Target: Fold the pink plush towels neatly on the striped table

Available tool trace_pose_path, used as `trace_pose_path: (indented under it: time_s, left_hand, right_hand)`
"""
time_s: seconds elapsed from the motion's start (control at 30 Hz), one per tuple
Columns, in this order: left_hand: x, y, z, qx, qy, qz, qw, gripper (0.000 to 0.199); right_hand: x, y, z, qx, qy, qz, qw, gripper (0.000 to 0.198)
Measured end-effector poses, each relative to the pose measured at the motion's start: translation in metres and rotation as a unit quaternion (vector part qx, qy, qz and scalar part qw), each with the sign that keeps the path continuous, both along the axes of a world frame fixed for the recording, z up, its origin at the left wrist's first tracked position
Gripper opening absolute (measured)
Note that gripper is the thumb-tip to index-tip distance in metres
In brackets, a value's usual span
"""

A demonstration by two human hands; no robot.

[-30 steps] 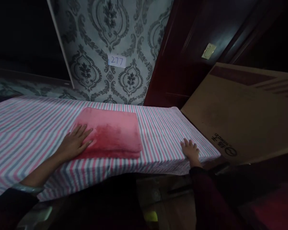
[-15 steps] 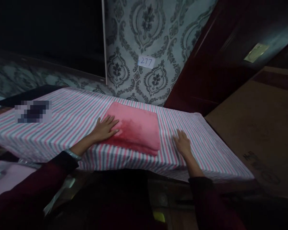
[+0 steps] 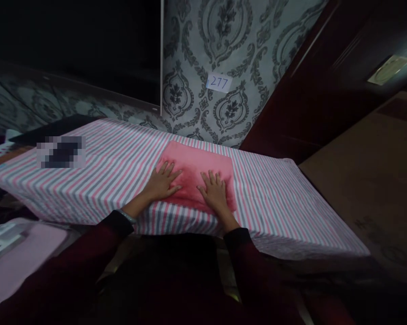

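A folded pink cloth (image 3: 203,155) with a soft, plush-looking surface lies on a striped tablecloth (image 3: 278,194). Darker red shading shows across its middle and near side. My left hand (image 3: 163,181) rests flat on the left part of the pink cloth, fingers spread. On its right part lies my right hand (image 3: 215,192), palm down and fingers apart. Neither hand grips anything. Whether the cloth is a towel or a garment I cannot tell.
A blurred-out dark object (image 3: 63,152) lies on the table's left side. Behind are a large dark screen (image 3: 74,45) and a paper marked 277 (image 3: 219,82). A cardboard box (image 3: 369,180) stands at the right, and a pink surface (image 3: 30,257) with a power strip lies lower left.
My right hand has moved left from the striped tablecloth onto the pink cloth. My left hand stays on the cloth's left part. The whole view has shifted slightly.
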State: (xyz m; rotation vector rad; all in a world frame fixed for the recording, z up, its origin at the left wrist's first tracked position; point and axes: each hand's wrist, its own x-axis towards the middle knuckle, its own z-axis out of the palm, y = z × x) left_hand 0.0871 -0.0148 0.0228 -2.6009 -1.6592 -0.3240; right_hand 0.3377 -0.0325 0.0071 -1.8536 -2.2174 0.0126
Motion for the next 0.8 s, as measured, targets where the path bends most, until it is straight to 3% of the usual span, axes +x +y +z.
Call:
trace_pose_path:
  time_s: [0.27, 0.43, 0.6, 0.7, 0.8]
  left_hand:
    - [-0.018, -0.005, -0.005, -0.012, -0.020, -0.035, 0.999, 0.068]
    - [-0.049, -0.014, -0.016, -0.014, -0.020, -0.101, 0.995, 0.089]
    - [-0.064, -0.014, -0.023, 0.032, -0.028, -0.125, 0.991, 0.077]
    - [-0.059, -0.012, -0.015, 0.044, -0.034, -0.127, 0.990, 0.070]
    - [-0.052, -0.012, 0.006, 0.055, -0.050, -0.109, 0.991, 0.060]
  right_hand:
    - [0.014, -0.012, -0.004, 0.017, -0.013, 0.007, 1.000, 0.056]
    - [0.046, -0.048, -0.016, 0.031, -0.052, 0.034, 0.998, 0.069]
    - [0.072, -0.065, -0.027, 0.033, -0.036, 0.050, 0.998, 0.076]
    - [0.077, -0.061, -0.018, 0.030, -0.021, 0.059, 0.998, 0.073]
    - [0.077, -0.056, 0.002, 0.060, 0.004, 0.059, 0.996, 0.075]
